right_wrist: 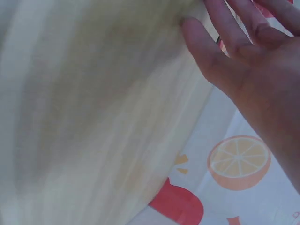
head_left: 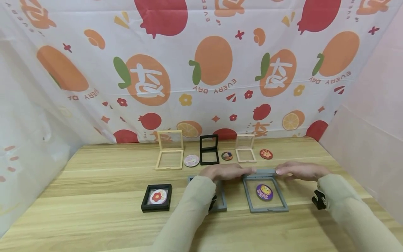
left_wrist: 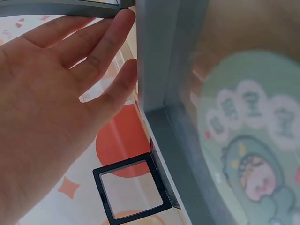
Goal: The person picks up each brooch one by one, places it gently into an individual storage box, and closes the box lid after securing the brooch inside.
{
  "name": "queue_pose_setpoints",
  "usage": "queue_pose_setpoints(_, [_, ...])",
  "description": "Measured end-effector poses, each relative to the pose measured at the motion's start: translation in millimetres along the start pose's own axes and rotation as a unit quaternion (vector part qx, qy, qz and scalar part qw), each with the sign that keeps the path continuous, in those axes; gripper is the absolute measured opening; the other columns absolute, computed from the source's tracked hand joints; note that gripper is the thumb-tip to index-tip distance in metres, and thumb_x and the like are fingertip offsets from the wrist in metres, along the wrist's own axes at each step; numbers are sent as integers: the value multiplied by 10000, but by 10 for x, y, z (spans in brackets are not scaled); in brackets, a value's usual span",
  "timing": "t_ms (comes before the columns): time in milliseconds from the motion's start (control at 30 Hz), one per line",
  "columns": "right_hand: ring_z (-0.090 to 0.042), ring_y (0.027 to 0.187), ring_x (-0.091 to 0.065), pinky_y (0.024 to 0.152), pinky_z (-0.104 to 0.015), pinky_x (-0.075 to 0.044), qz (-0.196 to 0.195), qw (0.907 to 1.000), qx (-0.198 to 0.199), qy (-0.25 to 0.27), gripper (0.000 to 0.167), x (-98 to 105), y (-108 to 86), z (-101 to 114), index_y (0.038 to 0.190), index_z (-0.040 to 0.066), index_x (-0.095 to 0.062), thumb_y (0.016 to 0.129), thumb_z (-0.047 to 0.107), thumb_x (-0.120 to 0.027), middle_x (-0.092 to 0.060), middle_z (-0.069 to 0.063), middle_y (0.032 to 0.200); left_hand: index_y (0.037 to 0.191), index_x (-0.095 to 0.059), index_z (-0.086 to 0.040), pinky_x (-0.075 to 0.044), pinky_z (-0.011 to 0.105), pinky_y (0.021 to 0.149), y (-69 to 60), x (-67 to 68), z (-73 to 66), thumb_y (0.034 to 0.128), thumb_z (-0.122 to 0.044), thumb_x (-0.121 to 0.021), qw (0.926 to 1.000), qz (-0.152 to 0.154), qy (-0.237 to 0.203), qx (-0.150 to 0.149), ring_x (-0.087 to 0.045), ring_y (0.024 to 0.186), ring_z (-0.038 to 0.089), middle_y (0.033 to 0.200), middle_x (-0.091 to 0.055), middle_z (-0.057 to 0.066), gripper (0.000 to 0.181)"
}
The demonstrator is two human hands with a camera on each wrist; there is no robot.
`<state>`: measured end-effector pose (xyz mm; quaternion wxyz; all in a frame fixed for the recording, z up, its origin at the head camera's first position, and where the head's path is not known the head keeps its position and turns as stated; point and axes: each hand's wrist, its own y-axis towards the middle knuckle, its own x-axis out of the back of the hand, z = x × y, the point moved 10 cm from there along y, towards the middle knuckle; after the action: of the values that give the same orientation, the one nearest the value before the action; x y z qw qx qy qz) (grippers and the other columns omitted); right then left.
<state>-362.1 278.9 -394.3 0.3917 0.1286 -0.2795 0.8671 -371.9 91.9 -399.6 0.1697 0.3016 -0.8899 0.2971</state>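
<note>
In the head view, my left hand (head_left: pixel 227 171) reaches across to the back left of a grey display frame (head_left: pixel 269 210), its fingertips at the raised lid edge (head_left: pixel 266 171). Fairly straight fingers show in the left wrist view. My right hand (head_left: pixel 300 170) is at the lid's right end with loosely bent fingers; contact there is unclear. A purple round badge (head_left: pixel 264 192) with a yellow figure lies inside this frame. Under my left forearm is a second grey frame (head_left: pixel 224 201), partly hidden. The left wrist view shows a green cartoon badge (left_wrist: pixel 255 126) within a grey frame (left_wrist: pixel 157 56).
A closed black frame (head_left: pixel 156 206) holding a flower badge (head_left: pixel 158 196) lies left. Along the back stand open yellow (head_left: pixel 170 168), black (head_left: pixel 209 163) and pale (head_left: pixel 246 161) frames, with lilac (head_left: pixel 191 160), dark (head_left: pixel 227 155) and red (head_left: pixel 266 154) badges beside them. A fruit-print cloth (head_left: pixel 176 115) hangs behind.
</note>
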Motion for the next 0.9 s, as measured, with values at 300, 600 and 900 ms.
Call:
queue_pose_setpoints(300, [-376, 1286, -442, 1058, -564, -381, 826, 9908, -779, -742, 829, -53, 99, 71, 1457, -133, -404, 880, 403, -662, -471, -241, 1432, 1498, -520, -176, -343, 469, 1104, -19, -24, -30, 966, -671, -445, 9983, 4, 562, -120, -467, 1297, 211, 1503, -491, 60, 730])
queue_pose_setpoints(600, [-401, 1360, -410, 1064, -483, -401, 1388, 9783, -1167, -1003, 909, -105, 147, 159, 1466, -150, -372, 814, 353, -755, -423, -284, 1491, 1484, -544, -217, -325, 481, 1124, -8, -58, -34, 960, -682, -455, 9967, 21, 802, -91, -450, 1357, 231, 1524, -484, 45, 706])
queue_pose_setpoints(900, [-233, 1079, -520, 888, -345, -456, 1301, 9806, -1016, -1052, 927, -105, 150, 143, 1467, -132, -393, 772, 341, -782, -580, -150, 1294, 1466, -560, -181, -373, 441, 1084, -4, -60, -94, 931, -677, -482, 9938, 43, 1098, -139, -496, 1281, 185, 1470, -533, 29, 734])
